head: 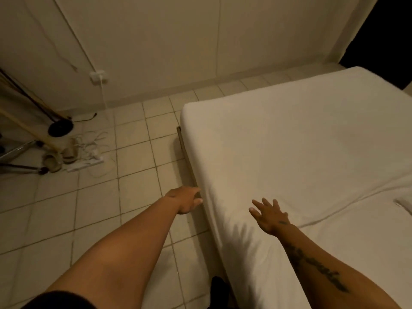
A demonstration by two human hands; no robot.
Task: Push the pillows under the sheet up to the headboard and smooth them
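A white sheet (301,141) covers the bed on the right of the head view. A fold line (347,208) crosses it at the right, and the near part bulges slightly. No pillow shape is clearly visible. My left hand (186,199) is at the bed's left side edge, fingers curled against the sheet's hanging side; whether it grips the cloth cannot be told. My right hand (269,216) hovers flat just over the sheet near that edge, fingers spread, holding nothing.
Beige tiled floor (133,175) lies left of the bed. A lamp base (60,129), a power strip with white cables (89,161) and metal chair legs (17,152) sit at the far left. A plain wall (156,52) stands behind. A dark opening (383,36) is at top right.
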